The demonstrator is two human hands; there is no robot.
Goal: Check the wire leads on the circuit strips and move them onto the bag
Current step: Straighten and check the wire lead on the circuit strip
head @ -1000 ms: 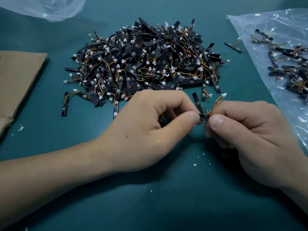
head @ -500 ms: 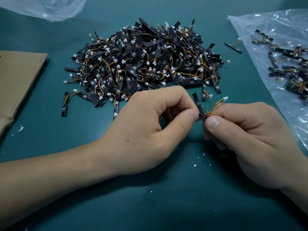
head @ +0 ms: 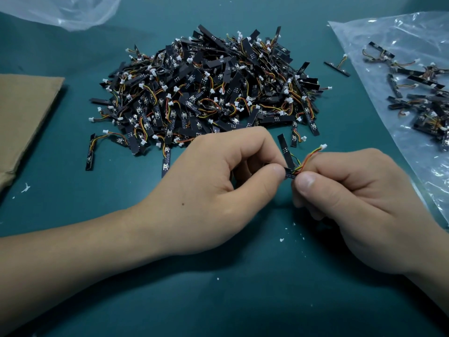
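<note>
A big heap of black circuit strips with red, yellow and orange leads and white plugs lies on the green table. In front of it my left hand pinches the end of one circuit strip between thumb and forefinger. My right hand pinches that strip's wire leads close to the board, and the white plug sticks up above my fingers. A clear plastic bag lies flat at the right with several strips on it.
One lone strip lies between the heap and the bag. A brown cardboard sheet lies at the left edge. Another crumpled clear bag sits at the top left. Small white crumbs dot the table near my hands.
Both hands stayed in place, still pinching the same strip. The wire leads and white plug have dipped slightly as my right fingers worked along them.
</note>
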